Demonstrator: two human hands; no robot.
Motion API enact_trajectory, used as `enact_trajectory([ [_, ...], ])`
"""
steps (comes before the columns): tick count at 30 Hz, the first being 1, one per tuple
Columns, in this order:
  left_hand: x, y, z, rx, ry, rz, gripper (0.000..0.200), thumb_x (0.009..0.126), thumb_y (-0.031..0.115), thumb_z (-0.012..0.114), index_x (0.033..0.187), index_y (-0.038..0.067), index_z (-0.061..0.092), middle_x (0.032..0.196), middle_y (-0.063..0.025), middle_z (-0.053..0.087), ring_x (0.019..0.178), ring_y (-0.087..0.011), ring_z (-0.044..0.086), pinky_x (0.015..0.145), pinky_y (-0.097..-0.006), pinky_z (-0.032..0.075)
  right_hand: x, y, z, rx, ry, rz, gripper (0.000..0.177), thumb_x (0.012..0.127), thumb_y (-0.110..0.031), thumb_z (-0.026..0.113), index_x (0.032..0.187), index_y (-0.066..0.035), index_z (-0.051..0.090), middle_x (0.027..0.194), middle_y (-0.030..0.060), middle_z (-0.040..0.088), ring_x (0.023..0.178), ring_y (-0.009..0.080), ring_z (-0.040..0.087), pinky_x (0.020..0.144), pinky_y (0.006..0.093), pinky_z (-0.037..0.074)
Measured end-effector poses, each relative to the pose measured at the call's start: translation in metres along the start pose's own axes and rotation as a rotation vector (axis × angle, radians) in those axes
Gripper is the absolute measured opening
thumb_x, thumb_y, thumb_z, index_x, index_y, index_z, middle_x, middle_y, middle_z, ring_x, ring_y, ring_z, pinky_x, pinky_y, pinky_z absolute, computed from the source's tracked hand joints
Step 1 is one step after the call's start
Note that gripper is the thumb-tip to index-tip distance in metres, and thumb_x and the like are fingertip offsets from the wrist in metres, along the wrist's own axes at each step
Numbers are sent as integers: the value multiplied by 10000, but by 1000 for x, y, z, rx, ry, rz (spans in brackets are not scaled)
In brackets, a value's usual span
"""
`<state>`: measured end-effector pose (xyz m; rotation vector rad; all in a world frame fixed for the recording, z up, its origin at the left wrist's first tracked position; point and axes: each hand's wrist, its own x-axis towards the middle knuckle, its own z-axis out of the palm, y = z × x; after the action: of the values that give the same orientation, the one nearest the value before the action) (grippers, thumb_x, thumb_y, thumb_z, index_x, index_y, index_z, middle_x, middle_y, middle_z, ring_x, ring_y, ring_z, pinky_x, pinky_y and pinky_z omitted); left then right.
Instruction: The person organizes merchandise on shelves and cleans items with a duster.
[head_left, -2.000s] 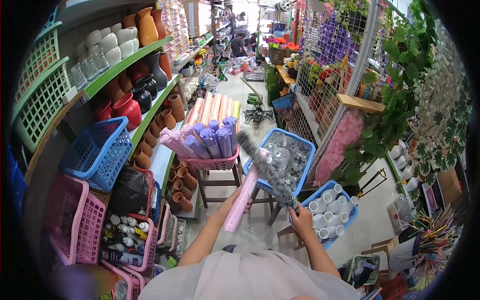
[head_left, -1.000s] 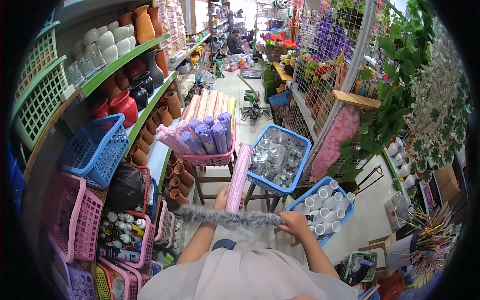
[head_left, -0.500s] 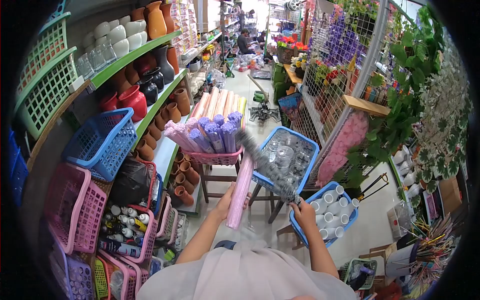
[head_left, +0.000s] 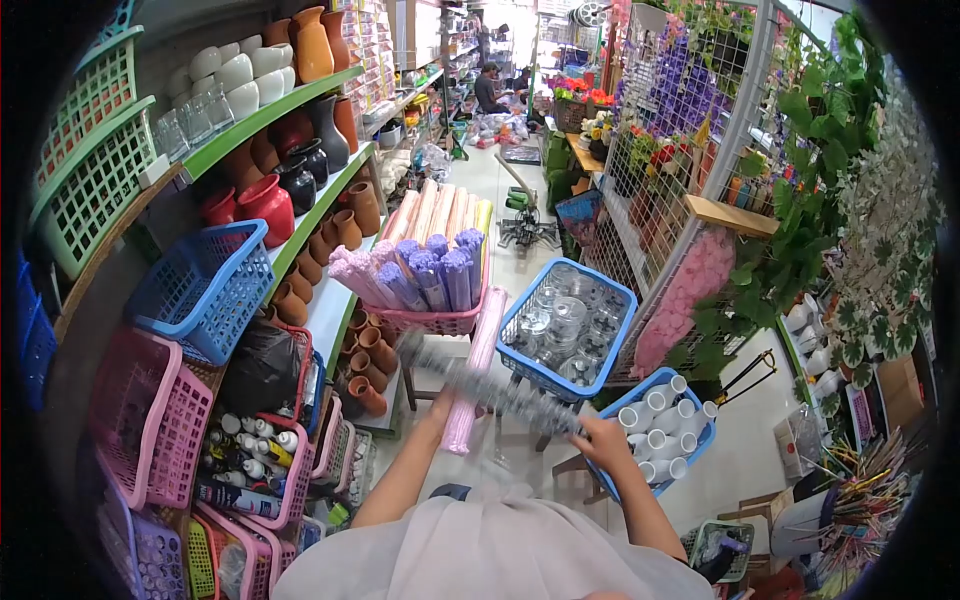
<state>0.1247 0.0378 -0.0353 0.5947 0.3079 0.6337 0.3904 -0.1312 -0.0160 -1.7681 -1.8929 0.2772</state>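
My left hand [head_left: 437, 409] grips the lower part of a pink paper roll [head_left: 474, 372], which stands nearly upright in front of me. My right hand [head_left: 606, 441] holds the handle of a grey fluffy duster [head_left: 487, 386]. The duster is blurred and lies across the pink roll, its tip pointing up and to the left. Just behind the roll stands a pink basket [head_left: 434, 320] with pink and purple rolls [head_left: 430, 272] on a wooden stool.
A blue basket of clear glass dishes [head_left: 564, 325] and a blue basket of white cups [head_left: 652, 418] stand to the right. Shelves of clay pots and vases [head_left: 300, 190] and stacked plastic baskets [head_left: 190, 290] line the left. A wire rack with artificial flowers [head_left: 680, 150] is on the right. People sit far down the aisle.
The duster has swung down from a steep upward angle to lie low across the pink roll. The roll stays almost still in my left hand.
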Motion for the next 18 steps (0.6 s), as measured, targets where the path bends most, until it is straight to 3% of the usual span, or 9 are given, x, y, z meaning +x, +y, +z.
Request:
enact_trajectory([
  [1, 0, 1, -2, -45, -121, 2, 484, 978, 507, 311, 1067, 68, 496, 798, -58, 554, 559, -132, 510, 497, -257, 456, -2, -1, -5, 8, -37, -101, 353, 771, -369, 686, 908, -58, 595, 791, 144, 616, 753, 355, 606, 617, 419, 465],
  [4, 6, -4, -4, 118, 158, 83, 500, 992, 461, 286, 1208, 49, 471, 767, -100, 550, 568, -189, 527, 534, -307, 479, -4, 22, 2, -63, 131, -158, 351, 767, -366, 690, 912, -61, 596, 773, 147, 614, 726, 355, 602, 608, 423, 463],
  [6, 4, -8, -18, 6, 304, -129, 468, 988, 453, 312, 1363, 176, 360, 863, -109, 551, 638, -191, 548, 569, -314, 495, -2, 20, 8, -37, 164, 38, 356, 767, -359, 690, 909, -47, 595, 749, 154, 611, 691, 359, 597, 596, 429, 461],
  [8, 0, -5, -9, -38, 24, -4, 458, 985, 447, 334, 1410, 284, 278, 950, -105, 541, 728, -190, 560, 607, -321, 510, 7, 6, 2, 96, 159, 426, 355, 762, -349, 696, 920, -47, 596, 734, 157, 610, 671, 357, 597, 586, 429, 460],
  [10, 1, -5, -17, -24, 7, 0, 473, 984, 436, 352, 1424, 288, 262, 977, -104, 536, 781, -193, 558, 631, -335, 517, 1, 11, 5, 74, 149, 301, 354, 744, -333, 704, 940, -61, 591, 731, 156, 607, 665, 351, 599, 581, 429, 459],
  [12, 1, -4, -19, -84, -19, 36, 481, 982, 440, 357, 1426, 282, 259, 995, -98, 542, 769, -176, 565, 619, -329, 515, -3, 14, 3, 4, 6, -232, 369, 723, -326, 713, 953, -69, 581, 715, 156, 603, 656, 357, 596, 574, 438, 455],
  [14, -2, -4, -17, 64, 124, 17, 456, 983, 446, 348, 1379, 220, 335, 956, -79, 563, 739, -154, 568, 605, -303, 510, -1, 18, 2, -126, -114, -214, 380, 711, -326, 714, 959, -73, 576, 738, 147, 615, 693, 355, 606, 594, 436, 463],
  [16, -11, -2, -5, 358, 410, -26, 494, 986, 456, 330, 1286, 98, 487, 878, -40, 607, 679, -110, 573, 577, -249, 499, 1, 25, 11, -89, 134, 4, 372, 713, -335, 715, 952, -79, 589, 780, 136, 630, 741, 343, 617, 613, 422, 470],
  [18, -11, 7, 4, 311, 172, -49, 521, 978, 484, 328, 1153, 68, 589, 801, -17, 616, 623, -96, 567, 538, -226, 480, 8, 22, 15, 13, 161, 209, 367, 713, -338, 714, 947, -80, 596, 793, 135, 632, 754, 337, 619, 617, 417, 471],
])
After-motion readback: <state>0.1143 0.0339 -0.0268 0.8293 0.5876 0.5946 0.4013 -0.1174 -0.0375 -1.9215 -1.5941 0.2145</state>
